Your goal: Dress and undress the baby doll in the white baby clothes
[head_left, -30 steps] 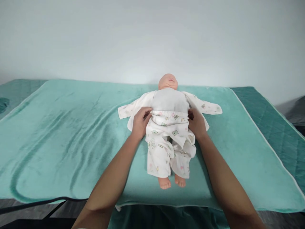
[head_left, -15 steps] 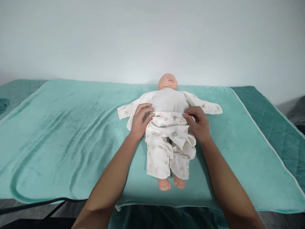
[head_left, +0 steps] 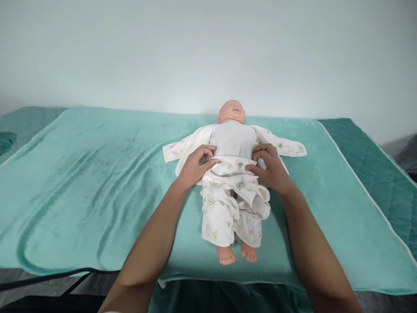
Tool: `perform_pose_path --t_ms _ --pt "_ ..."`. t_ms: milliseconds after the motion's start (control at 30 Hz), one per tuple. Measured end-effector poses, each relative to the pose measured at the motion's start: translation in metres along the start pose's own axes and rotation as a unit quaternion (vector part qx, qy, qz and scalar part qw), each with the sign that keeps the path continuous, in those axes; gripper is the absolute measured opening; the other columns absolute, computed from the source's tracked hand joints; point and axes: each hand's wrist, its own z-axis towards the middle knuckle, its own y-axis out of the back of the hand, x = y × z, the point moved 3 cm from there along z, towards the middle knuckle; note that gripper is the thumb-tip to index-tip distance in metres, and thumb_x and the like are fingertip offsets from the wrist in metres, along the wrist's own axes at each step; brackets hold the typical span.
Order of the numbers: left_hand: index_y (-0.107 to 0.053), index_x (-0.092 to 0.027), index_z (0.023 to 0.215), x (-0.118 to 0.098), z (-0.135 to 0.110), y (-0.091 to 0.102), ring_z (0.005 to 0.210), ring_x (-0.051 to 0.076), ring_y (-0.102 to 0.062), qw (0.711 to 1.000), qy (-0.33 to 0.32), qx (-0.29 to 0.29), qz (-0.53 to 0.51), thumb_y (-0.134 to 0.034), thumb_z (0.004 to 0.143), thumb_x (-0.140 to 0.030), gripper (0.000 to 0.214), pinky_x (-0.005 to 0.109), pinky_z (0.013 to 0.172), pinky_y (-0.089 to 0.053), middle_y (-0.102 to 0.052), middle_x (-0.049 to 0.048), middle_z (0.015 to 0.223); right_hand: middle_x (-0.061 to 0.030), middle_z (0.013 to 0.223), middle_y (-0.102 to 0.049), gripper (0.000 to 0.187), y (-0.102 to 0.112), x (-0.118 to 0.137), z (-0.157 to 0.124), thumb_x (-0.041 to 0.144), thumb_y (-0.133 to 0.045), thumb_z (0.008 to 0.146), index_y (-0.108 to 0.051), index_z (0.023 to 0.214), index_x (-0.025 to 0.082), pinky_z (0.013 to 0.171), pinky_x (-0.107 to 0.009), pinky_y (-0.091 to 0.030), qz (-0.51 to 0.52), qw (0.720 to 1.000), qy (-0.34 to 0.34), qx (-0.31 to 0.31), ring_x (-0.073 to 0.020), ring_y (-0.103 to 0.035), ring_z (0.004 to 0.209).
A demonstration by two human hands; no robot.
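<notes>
A baby doll (head_left: 232, 112) lies on its back, head toward the wall and bare feet toward me. It wears a white printed jacket (head_left: 291, 147), spread open with both sleeves out to the sides, over a plain pale torso. White printed pants (head_left: 219, 213) cover its legs, bunched at the knees, with the elastic waistband across its belly. At the waistband's left side my left hand (head_left: 197, 165) is closed, thumb on the front and fingers curled over the top edge. My right hand (head_left: 269, 167) pinches the right side likewise. The fingertips are partly hidden.
A light green plush blanket (head_left: 81, 187), wrinkled on the left, lies under the doll. Darker green quilted fabric (head_left: 384, 174) shows at both ends. A white wall (head_left: 208, 52) rises behind. A dark bar (head_left: 58, 274) runs along the front left edge.
Both hands have slid slightly inward along the waistband, their thumbs now further over its front. The waistband sits a little lower in view, as the camera has shifted slightly.
</notes>
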Motion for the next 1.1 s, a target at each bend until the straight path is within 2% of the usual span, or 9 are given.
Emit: perform_pose_path --t_ms 200,333,400,533,633,767,867,967,1100 --pt "-0.056 -0.021 0.080 -0.003 -0.001 0.002 0.124 0.023 -0.057 1.000 -0.013 0.007 0.019 -0.073 0.084 -0.041 0.026 0.034 0.106 -0.044 -0.065 0.0098 0.123 -0.0089 0.123 -0.061 0.021 -0.006 0.004 0.000 0.038 -0.068 0.091 -0.056 0.080 0.026 0.100 -0.052 -0.044 -0.031 0.997 0.049 -0.044 -0.0310 -0.052 0.118" --pt "-0.060 -0.022 0.090 -0.002 -0.003 0.002 0.126 0.023 -0.057 1.000 -0.011 0.003 0.001 -0.073 0.084 -0.039 0.023 0.035 0.108 -0.043 -0.063 0.0096 0.127 -0.0091 0.126 -0.064 0.019 -0.007 0.009 0.002 0.035 -0.064 0.094 -0.054 0.080 0.026 0.100 -0.052 -0.045 -0.011 0.997 0.063 -0.049 -0.0292 -0.057 0.116" --pt "-0.062 -0.022 0.093 -0.002 -0.002 0.002 0.125 0.023 -0.058 1.000 -0.012 0.007 0.010 -0.073 0.084 -0.040 0.023 0.035 0.108 -0.044 -0.063 0.0099 0.126 -0.0097 0.125 -0.064 0.018 -0.007 0.009 0.004 0.035 -0.061 0.095 -0.054 0.081 0.026 0.100 -0.050 -0.047 0.008 0.998 0.051 -0.044 -0.0281 -0.060 0.114" --pt "-0.062 -0.022 0.084 -0.003 0.001 0.003 0.122 0.024 -0.058 0.997 -0.031 0.016 0.063 -0.072 0.085 -0.042 0.022 0.035 0.105 -0.045 -0.064 0.0102 0.123 -0.0071 0.114 -0.069 0.020 -0.008 0.007 0.011 0.037 -0.060 0.096 -0.053 0.081 0.027 0.097 -0.047 -0.049 0.032 0.998 0.027 -0.051 -0.0260 -0.062 0.109" --pt "-0.060 -0.022 0.081 -0.006 0.001 0.003 0.121 0.024 -0.058 0.995 -0.046 0.018 0.088 -0.069 0.087 -0.043 0.023 0.035 0.102 -0.045 -0.064 0.0100 0.122 -0.0035 0.100 -0.070 0.021 -0.011 0.001 0.018 0.039 -0.060 0.095 -0.052 0.080 0.026 0.086 -0.041 -0.050 0.038 0.997 -0.010 -0.066 -0.0226 -0.063 0.091" --pt "-0.059 -0.023 0.081 -0.008 0.004 0.001 0.118 0.024 -0.059 0.993 -0.042 0.023 0.106 -0.063 0.091 -0.043 0.023 0.033 0.098 -0.044 -0.067 0.0085 0.118 0.0005 0.084 -0.067 0.021 -0.015 -0.011 0.025 0.041 -0.063 0.093 -0.055 0.082 0.026 0.074 -0.035 -0.046 0.042 0.993 -0.067 -0.090 -0.0187 -0.056 0.075" --pt "-0.056 -0.023 0.085 -0.005 0.010 -0.001 0.100 0.021 -0.062 0.995 -0.019 -0.001 0.102 -0.059 0.094 -0.042 0.021 0.031 0.088 -0.044 -0.069 0.0049 0.108 0.0028 0.075 -0.059 0.022 -0.018 -0.020 0.031 0.042 -0.064 0.092 -0.056 0.081 0.025 0.069 -0.032 -0.042 0.064 0.988 -0.101 -0.101 -0.0170 -0.052 0.071" --pt "-0.053 -0.024 0.085 0.001 0.023 0.001 0.075 0.017 -0.054 0.992 0.000 -0.065 0.110 -0.060 0.094 -0.039 0.019 0.029 0.074 -0.039 -0.063 -0.0008 0.082 0.0041 0.071 -0.051 0.024 -0.021 -0.026 0.039 0.043 -0.065 0.091 -0.053 0.079 0.024 0.067 -0.031 -0.039 0.095 0.983 -0.120 -0.103 -0.0157 -0.047 0.069" --pt "-0.051 -0.023 0.083 0.012 0.044 0.003 0.072 0.016 -0.047 0.989 0.013 -0.110 0.095 -0.062 0.093 -0.035 0.019 0.029 0.073 -0.035 -0.052 -0.0029 0.075 0.0041 0.072 -0.049 0.026 -0.024 -0.031 0.048 0.044 -0.064 0.091 -0.051 0.080 0.025 0.068 -0.031 -0.040 0.109 0.982 -0.114 -0.106 -0.0158 -0.046 0.069"
